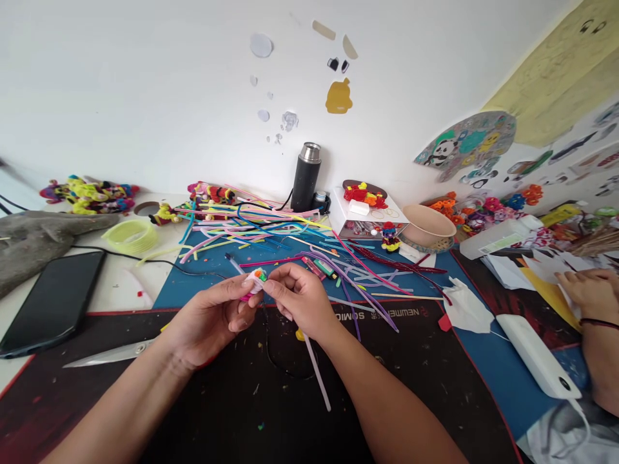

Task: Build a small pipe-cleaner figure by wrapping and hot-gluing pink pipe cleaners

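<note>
"Where was the piece (256, 282)?"

"Up between the two hands, above the black mat (217, 412). It was small, white and pink, with orange and green on top."

"And the left hand (217, 312)?"

"Narrow, holding it from the left, thumb on the near side and the fingers curled beneath."

"What about the right hand (300, 299)?"

"Its thumb and forefinger were pinched together on the piece's right edge. The other fingers were bent in."

"Was anything under that hand?"

"A pale stick (318, 374) slanted out from below the right wrist, with a yellow bit (300, 335) near its upper end. I couldn't tell whether the hand held it."

"What lay to the left?"

"The scissors (111, 354), partly hidden by the left forearm, and the phone (52, 299) beyond them, near a yellow-green coil (130, 237)."

"And past the hands?"

"A loose heap of coloured stems (251, 225) on the blue surface (169, 287), with the black flask (305, 180) upright behind it. A white box (344, 222) stood to the flask's right, a little doll (389, 238) just beside it, then the bowl (428, 225)."

"Who was at the far right?"

"Another person, whose hand (590, 296) rested near some papers (507, 270), with a white device (536, 354) nearby."
</note>
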### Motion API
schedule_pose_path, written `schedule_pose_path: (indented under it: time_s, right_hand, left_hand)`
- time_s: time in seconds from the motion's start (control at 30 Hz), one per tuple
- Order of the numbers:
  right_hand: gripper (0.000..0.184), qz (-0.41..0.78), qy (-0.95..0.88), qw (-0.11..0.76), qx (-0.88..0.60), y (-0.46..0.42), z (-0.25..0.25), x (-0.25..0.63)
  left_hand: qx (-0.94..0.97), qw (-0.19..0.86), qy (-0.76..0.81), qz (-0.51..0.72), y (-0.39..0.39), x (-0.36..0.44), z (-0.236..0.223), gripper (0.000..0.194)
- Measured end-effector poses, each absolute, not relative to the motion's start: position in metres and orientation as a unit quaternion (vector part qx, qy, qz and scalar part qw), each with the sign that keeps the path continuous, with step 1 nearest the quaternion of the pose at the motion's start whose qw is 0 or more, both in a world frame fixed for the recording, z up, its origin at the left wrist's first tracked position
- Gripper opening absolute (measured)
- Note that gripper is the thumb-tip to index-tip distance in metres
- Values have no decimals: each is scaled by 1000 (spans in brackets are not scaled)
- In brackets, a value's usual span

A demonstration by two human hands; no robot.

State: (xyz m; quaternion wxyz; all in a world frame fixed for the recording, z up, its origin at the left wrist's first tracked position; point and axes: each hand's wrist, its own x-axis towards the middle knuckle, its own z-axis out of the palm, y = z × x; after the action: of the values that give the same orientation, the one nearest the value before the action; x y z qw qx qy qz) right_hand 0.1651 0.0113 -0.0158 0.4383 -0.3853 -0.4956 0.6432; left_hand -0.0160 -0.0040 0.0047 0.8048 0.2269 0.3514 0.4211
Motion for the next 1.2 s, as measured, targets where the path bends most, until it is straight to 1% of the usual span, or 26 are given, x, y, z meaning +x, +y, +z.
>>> schedule_pose_path:
  time_s: [0.23,0.5,0.7,0.87,0.97,1.13,1.2]
  right_hand:
    - [42,639,-513,429,-380,12,-15,167]
    - [38,621,-533,433,-378,13,-22,169]
    - [43,622,-510,439,-399,16,-26,169]
    - [42,627,-499,440,-405,15,-25,167]
    - [40,622,-497,445,-411,15,-26,166]
    - [36,621,-480,455,-421,18,-33,167]
    - [36,623,-479,453,-421,18,-35,167]
  left_hand:
    - [276,775,369,433,-1,-15,8,33]
    - [203,804,390,400,-1,-14,7,39]
    - [270,758,421,419,-3,-11,3,42]
    - [349,673,458,464,-5,-10,4,47]
    - [431,607,480,465,-6,-11,4,50]
    - [555,440,526,471,-9,-9,3,42]
    - [576,402,530,475,-11,-8,2,37]
